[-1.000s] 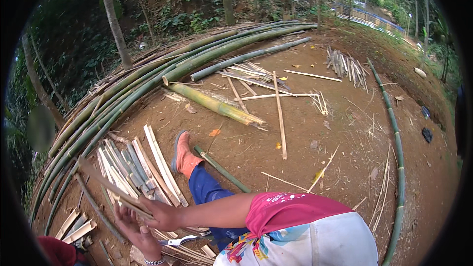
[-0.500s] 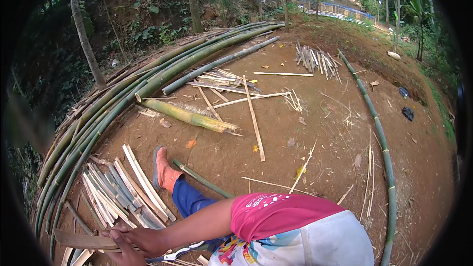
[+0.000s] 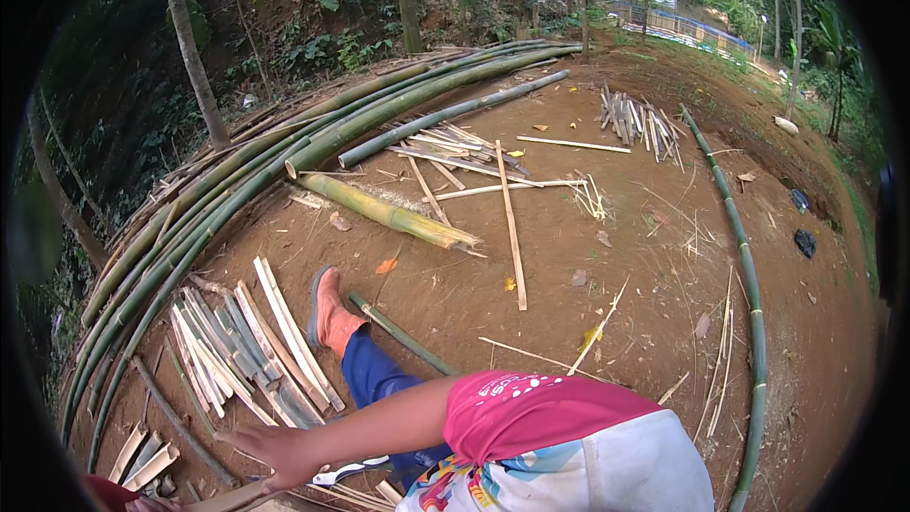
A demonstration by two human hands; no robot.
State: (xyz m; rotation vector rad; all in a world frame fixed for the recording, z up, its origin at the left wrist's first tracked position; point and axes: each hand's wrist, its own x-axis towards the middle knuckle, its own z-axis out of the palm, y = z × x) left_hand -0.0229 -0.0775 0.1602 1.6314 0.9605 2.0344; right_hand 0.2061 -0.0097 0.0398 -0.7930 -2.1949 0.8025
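The right hand reaches across to the lower left, its fingers extended and loosely spread rather than curled round anything. Below it, a bamboo strip runs along the lower edge, its near end at the underside of that hand — the thumb side seems to touch it, perhaps to guide or steady the end. The left hand shows only as a sliver at the far end of the strip, so whether it grips cannot be told. The two hands are apart, with the strip between them, a spacing that would support it at both ends.

Just beyond the right hand, a pile of split bamboo slats lies roughly side by side on the bare ground, mostly pointing one way, probably so that single pieces can be picked out easily. Short curved bamboo pieces lie near the left hand. A white-handled tool is close under the right forearm, likely kept within reach; its exact kind is unclear. The orange boot stands out to the side of the slats, which seems to leave the lap area free — long bamboo poles lie well apart, stacked lengthwise along the slope.
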